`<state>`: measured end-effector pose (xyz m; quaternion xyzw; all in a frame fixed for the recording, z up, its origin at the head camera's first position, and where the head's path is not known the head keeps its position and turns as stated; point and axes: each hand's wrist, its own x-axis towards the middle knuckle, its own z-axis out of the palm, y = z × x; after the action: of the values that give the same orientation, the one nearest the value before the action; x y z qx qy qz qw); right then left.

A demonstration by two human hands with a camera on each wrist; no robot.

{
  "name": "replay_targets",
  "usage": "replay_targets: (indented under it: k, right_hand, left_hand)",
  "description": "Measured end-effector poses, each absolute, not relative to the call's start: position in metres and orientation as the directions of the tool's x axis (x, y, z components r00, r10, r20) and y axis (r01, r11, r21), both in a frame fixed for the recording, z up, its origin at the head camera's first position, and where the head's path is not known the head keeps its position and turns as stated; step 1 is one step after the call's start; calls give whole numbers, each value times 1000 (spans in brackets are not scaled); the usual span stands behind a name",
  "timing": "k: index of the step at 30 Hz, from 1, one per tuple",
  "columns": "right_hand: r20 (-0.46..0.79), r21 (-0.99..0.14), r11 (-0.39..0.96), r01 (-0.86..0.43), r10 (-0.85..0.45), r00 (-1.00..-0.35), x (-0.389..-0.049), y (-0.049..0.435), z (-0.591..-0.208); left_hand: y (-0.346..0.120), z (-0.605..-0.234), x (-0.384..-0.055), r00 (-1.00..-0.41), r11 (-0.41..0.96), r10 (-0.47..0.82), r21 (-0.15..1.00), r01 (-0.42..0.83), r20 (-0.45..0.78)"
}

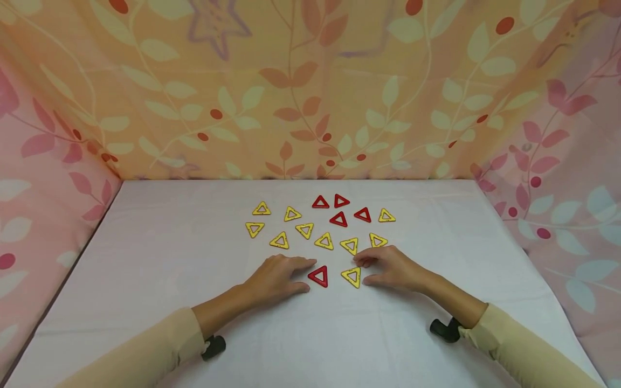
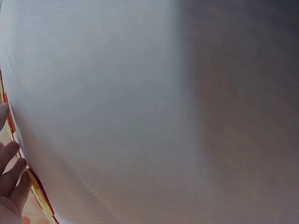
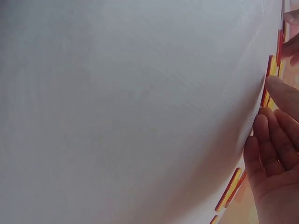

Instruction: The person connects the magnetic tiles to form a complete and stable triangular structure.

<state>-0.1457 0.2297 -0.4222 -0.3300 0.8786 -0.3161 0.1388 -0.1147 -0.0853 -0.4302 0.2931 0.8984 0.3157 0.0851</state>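
Flat on the white cloth, a red triangle frame (image 1: 324, 276) lies just off the fingertips of my left hand (image 1: 276, 277), whose index finger and thumb are spread apart on its left side. To its right is a yellow triangle frame (image 1: 358, 277). My right hand (image 1: 397, 269) is beside that yellow piece, thumb tip right at its edge and fingers loosely bent above its upper corner. In the right wrist view, the thumb overlaps the yellow piece (image 3: 271, 67). The left wrist view catches only the left fingers (image 2: 18, 191) at its edge.
Beyond the hands lie several yellow triangles (image 1: 330, 245) in loose rows and several red triangles (image 1: 326, 205) farther back. The white-covered table (image 1: 160, 242) is bounded by floral curtains (image 1: 291, 108) at the back and sides. Dark wrist devices (image 1: 213, 347) sit at the cuffs.
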Motion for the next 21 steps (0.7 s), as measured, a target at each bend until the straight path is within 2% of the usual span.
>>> replay_targets:
  k: [9, 21]
  right_hand:
    - [-37, -630, 596, -497, -663, -747, -146, 226, -425]
    - [6, -622, 562, -545, -693, -721, -148, 219, -426]
  left_hand:
    - [-83, -433, -117, -801, 634, 597, 586, 504, 43]
    - [-77, -430, -121, -780, 620, 624, 581, 528, 43]
